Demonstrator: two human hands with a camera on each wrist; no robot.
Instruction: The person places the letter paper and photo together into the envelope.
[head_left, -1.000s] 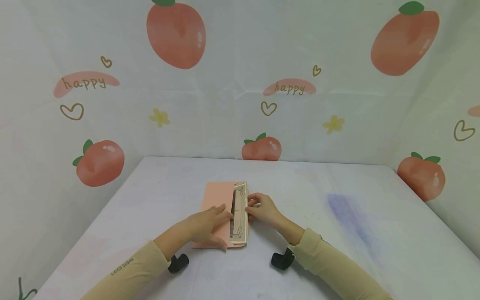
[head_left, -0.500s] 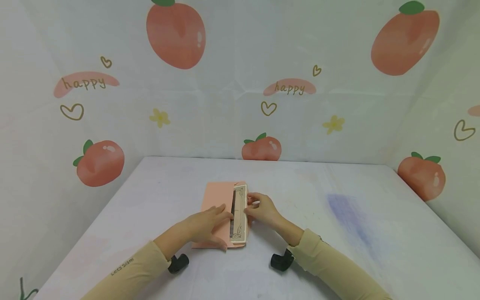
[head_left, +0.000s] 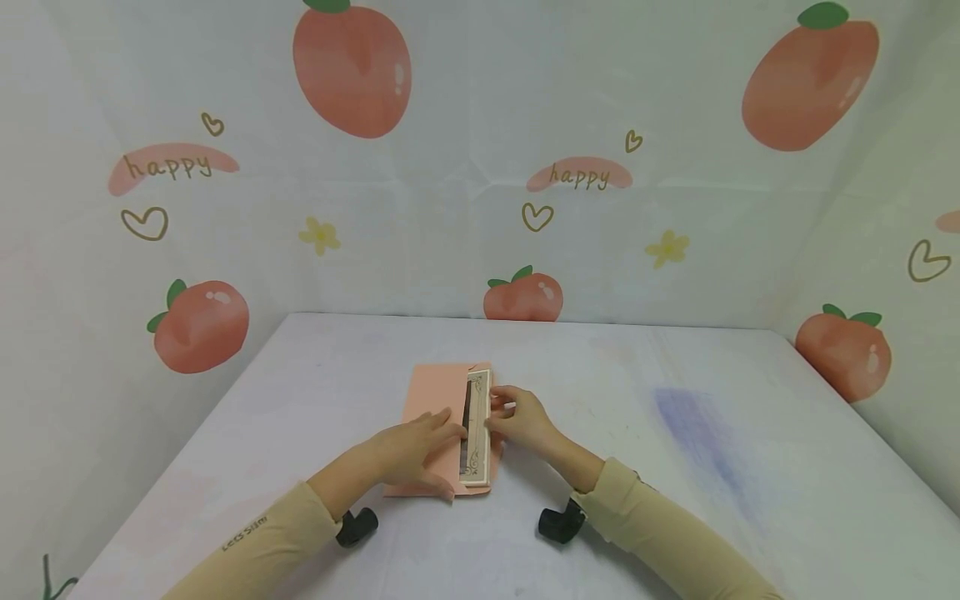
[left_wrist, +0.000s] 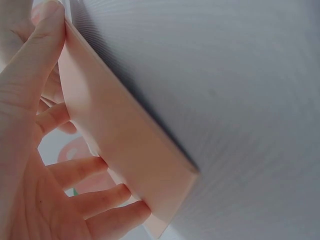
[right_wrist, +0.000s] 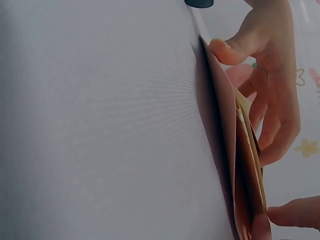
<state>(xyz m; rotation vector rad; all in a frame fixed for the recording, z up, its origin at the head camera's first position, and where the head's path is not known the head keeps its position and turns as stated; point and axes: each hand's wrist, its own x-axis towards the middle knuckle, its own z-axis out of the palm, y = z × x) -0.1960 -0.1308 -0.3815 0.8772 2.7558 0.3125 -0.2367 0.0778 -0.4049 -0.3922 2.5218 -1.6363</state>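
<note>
A pink envelope (head_left: 441, 385) lies on the table with its opening toward the right. Out of that opening sticks a cream card (head_left: 478, 433) with a scrolled border, its left part hidden inside. My left hand (head_left: 412, 450) rests on the envelope with the fingers spread. In the left wrist view the fingertips (left_wrist: 137, 207) lie across the pink paper (left_wrist: 125, 130), the thumb at its near edge. My right hand (head_left: 525, 421) pinches the card's right edge between thumb and finger. The right wrist view shows the envelope's mouth (right_wrist: 220, 125) gaping, the thumb (right_wrist: 295, 212) on the card.
Both hands work on a white table (head_left: 600, 358) with a bluish smudge (head_left: 697, 442) at right. Black wrist cameras, left (head_left: 357, 527) and right (head_left: 561, 525), hang below the wrists. A white cloth (head_left: 465, 100) printed with peaches stands behind.
The card has slid a little left, deeper into the envelope, and my right hand has shifted left with it. My left hand stays in place.
</note>
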